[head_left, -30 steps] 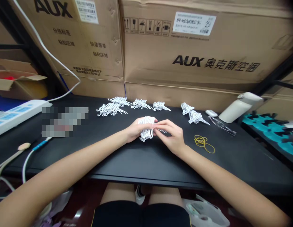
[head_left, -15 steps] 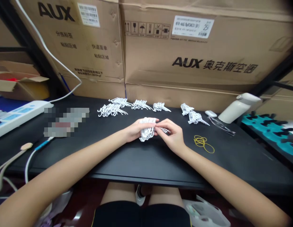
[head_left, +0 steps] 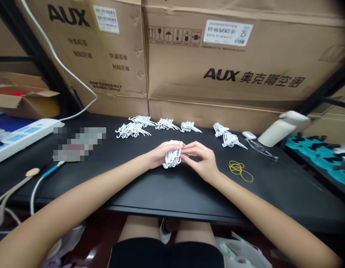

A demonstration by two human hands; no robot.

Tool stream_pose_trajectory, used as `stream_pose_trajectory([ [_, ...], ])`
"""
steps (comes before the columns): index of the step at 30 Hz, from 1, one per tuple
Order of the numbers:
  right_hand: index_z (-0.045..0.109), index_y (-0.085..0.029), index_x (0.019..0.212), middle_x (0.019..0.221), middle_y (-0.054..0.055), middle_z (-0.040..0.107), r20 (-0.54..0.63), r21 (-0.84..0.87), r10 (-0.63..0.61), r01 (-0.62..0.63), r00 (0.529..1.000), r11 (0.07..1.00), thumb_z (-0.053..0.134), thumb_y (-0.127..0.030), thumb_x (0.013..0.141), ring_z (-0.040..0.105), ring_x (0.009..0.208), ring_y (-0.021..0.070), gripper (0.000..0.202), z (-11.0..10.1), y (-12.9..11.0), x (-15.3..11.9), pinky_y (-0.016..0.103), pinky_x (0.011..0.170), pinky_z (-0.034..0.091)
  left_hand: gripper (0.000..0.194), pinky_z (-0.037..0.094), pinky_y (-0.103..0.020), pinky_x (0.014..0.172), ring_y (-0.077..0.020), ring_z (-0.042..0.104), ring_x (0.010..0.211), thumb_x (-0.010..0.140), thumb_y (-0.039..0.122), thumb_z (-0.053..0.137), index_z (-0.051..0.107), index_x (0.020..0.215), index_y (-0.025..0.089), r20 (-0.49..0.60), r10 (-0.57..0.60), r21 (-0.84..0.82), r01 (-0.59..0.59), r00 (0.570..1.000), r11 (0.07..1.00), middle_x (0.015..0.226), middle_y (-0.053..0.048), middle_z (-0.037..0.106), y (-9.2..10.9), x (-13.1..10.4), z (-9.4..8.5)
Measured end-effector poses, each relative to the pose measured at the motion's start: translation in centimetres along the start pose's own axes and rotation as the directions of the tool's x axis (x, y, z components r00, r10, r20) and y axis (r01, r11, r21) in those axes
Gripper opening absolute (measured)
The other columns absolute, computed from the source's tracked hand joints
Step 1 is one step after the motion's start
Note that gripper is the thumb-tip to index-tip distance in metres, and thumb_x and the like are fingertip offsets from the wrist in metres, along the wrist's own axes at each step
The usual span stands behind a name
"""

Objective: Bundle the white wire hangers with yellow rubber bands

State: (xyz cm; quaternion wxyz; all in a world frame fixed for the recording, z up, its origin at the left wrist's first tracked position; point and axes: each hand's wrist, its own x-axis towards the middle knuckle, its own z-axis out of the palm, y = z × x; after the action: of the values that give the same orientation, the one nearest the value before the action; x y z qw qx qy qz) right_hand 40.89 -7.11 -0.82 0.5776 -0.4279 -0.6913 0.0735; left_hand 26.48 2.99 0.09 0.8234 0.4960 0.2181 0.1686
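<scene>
A bundle of white hooks (head_left: pixel 171 158) is held above the middle of the black table. My left hand (head_left: pixel 158 154) is wrapped round the bundle from the left, thumb across its top. My right hand (head_left: pixel 202 158) is closed on the bundle's right end, where the straight shanks stick out, its fingertips meeting the left hand's. The right fingers partly cover the shanks. Beyond my hands lie more white hook bundles (head_left: pixel 132 129), with two further ones (head_left: pixel 234 140) at the right. Yellow rubber bands (head_left: pixel 239 171) lie to the right of my right hand.
Big cardboard boxes (head_left: pixel 231 56) wall off the table's back. At the right stand a white bottle (head_left: pixel 282 128), glasses (head_left: pixel 261 149) and a teal rack (head_left: pixel 323 158). On the left are a power strip (head_left: pixel 24 139), a pixelated object (head_left: pixel 79 144) and cables (head_left: pixel 35 190).
My right fingers have moved slightly left, closing in on the end of the hook bundle. The bundle has tilted a little in my left hand. The view has shifted slightly.
</scene>
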Motion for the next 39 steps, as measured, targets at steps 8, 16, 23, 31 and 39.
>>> stream_pose_trajectory([
  [8, 0.073, -0.02, 0.08, 0.08, 0.006, 0.068, -0.031, -0.031, -0.074, 0.073, 0.997, 0.997, 0.067, -0.013, 0.078, 0.066, 0.074, 0.0168, 0.01, 0.02, 0.26, -0.03, 0.033, 0.073, 0.056, 0.033, 0.056, -0.025, 0.058, -0.0176, 0.069, 0.06, 0.07, 0.022, 0.074, 0.063, 0.1, 0.011, 0.039, -0.01, 0.014, 0.01, 0.999, 1.0, 0.076, -0.007, 0.071, 0.13, -0.15, -0.2],
  [16, 0.071, -0.02, 0.08, 0.077, 0.006, 0.069, -0.02, -0.04, -0.055, 0.054, 0.998, 0.998, 0.066, -0.012, 0.077, 0.065, 0.072, 0.0168, 0.01, 0.26, -0.17, -0.04, 0.032, 0.068, 0.055, 0.037, 0.054, -0.023, 0.055, -0.016, 0.067, 0.056, 0.066, 0.017, 0.073, 0.064, 0.101, 0.009, 0.046, 0.013, 0.032, -0.014, 0.999, 0.999, 0.069, -0.006, 0.07, 0.03, -0.06, -0.06],
  [23, 0.07, -0.02, 0.079, 0.077, 0.005, 0.069, -0.022, -0.056, -0.045, 0.044, 0.999, 0.997, 0.065, -0.014, 0.078, 0.065, 0.07, 0.0166, 0.008, 0.22, -0.46, 0.13, 0.031, 0.066, 0.054, 0.033, 0.055, -0.026, 0.06, -0.0161, 0.067, 0.061, 0.067, 0.018, 0.073, 0.062, 0.098, 0.011, 0.005, 0.014, 0.029, -0.014, 1.0, 0.999, 0.076, -0.006, 0.07, -0.06, -0.1, 0.09],
  [31, 0.069, -0.019, 0.082, 0.082, 0.006, 0.068, -0.013, -0.069, -0.056, 0.055, 0.998, 0.996, 0.065, -0.014, 0.078, 0.065, 0.075, 0.0167, 0.008, 0.24, -0.25, 0.04, 0.033, 0.072, 0.055, 0.032, 0.053, -0.024, 0.058, -0.0141, 0.065, 0.059, 0.069, 0.021, 0.072, 0.062, 0.099, 0.011, 0.015, 0.047, 0.062, -0.048, 0.999, 0.997, 0.076, -0.006, 0.069, -0.09, -0.04, 0.1],
  [39, 0.07, -0.02, 0.086, 0.089, 0.008, 0.067, 0.019, 0.007, 0.041, -0.041, 0.999, 0.999, 0.068, -0.02, 0.076, 0.064, 0.076, 0.0168, 0.01, 0.2, -0.25, -0.13, 0.026, 0.055, 0.056, 0.029, 0.051, -0.024, 0.063, -0.0173, 0.066, 0.073, 0.071, 0.026, 0.07, 0.065, 0.095, 0.011, 0.008, 0.042, 0.074, -0.043, 0.999, 0.996, 0.082, -0.008, 0.07, -0.21, 0.08, -0.13],
])
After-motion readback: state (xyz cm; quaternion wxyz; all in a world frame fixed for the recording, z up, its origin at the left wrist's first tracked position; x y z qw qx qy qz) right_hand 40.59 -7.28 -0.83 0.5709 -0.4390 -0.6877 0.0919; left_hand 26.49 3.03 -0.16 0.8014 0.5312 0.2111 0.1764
